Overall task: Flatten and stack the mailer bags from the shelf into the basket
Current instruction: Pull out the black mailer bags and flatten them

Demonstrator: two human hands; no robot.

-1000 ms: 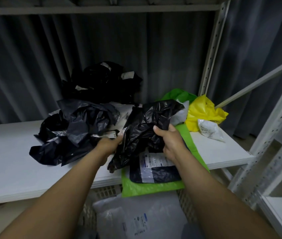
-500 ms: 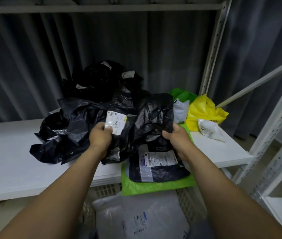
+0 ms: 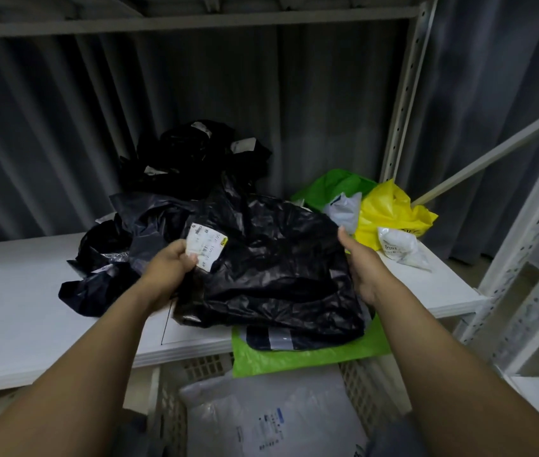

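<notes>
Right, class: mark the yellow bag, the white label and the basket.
yellow bag (image 3: 390,216), head view, its crumpled middle.
white label (image 3: 208,243), head view, its centre, on the black mailer (image 3: 278,258).
basket (image 3: 207,362), head view, its latticed back wall.

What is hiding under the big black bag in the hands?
A dark bag with a pale stripe peeks out beneath the black bag, lying on a flat green bag at the shelf edge. The black bag covers the rest of both.
</notes>
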